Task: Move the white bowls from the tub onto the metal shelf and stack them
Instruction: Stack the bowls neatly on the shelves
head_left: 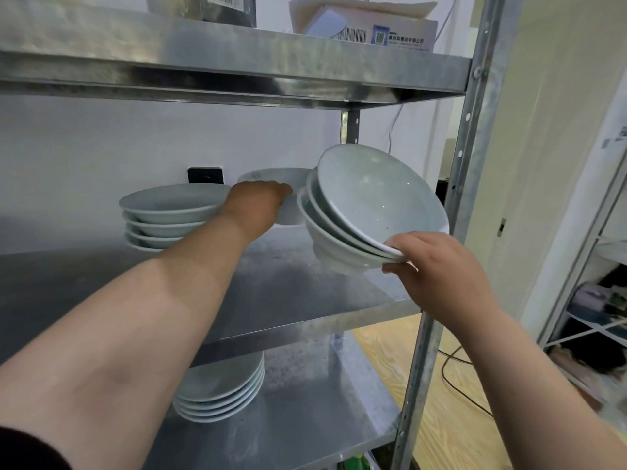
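Now pinching the rim of a tilted stack [373,205] at 3 o'clock with the right hand [437,269]; clasping a bowl [271,179] at 12 o'clock with the left hand [256,201].

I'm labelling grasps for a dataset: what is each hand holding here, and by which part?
The right grip pinches a tilted stack of white bowls at its near rims. The left grip holds a single bowl by its near side.
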`<state>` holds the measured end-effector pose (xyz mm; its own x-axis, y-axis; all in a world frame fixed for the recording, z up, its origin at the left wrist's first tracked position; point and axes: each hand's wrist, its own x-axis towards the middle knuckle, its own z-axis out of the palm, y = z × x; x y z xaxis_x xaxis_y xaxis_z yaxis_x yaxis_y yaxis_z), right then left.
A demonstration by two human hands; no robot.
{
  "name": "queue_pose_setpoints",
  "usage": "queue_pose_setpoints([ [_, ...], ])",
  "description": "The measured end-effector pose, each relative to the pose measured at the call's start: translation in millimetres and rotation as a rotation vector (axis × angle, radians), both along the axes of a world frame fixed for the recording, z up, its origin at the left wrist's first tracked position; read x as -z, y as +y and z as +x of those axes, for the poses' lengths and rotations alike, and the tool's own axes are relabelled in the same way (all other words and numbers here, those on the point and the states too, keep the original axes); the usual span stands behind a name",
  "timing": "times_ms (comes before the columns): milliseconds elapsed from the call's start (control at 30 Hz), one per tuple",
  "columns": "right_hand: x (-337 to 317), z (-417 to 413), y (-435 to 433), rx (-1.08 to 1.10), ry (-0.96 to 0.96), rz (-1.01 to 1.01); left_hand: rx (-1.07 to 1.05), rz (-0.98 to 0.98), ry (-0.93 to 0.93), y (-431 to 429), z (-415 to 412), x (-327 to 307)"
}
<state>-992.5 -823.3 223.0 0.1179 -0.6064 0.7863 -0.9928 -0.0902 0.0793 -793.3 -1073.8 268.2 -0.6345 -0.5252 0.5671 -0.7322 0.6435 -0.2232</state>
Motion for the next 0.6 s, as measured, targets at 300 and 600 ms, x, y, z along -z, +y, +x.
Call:
queue_pose_setpoints([
  [300,-28.8,3.7,-8.8,0.02,0.044,-0.042,0.046,0.001,-0.145,13.4,-8.8,39.3],
  [600,-51.6,16.1,-73.3,0.064,0.063,-0.011,0.086,0.043,-0.189,30.2,7.2,61.4],
])
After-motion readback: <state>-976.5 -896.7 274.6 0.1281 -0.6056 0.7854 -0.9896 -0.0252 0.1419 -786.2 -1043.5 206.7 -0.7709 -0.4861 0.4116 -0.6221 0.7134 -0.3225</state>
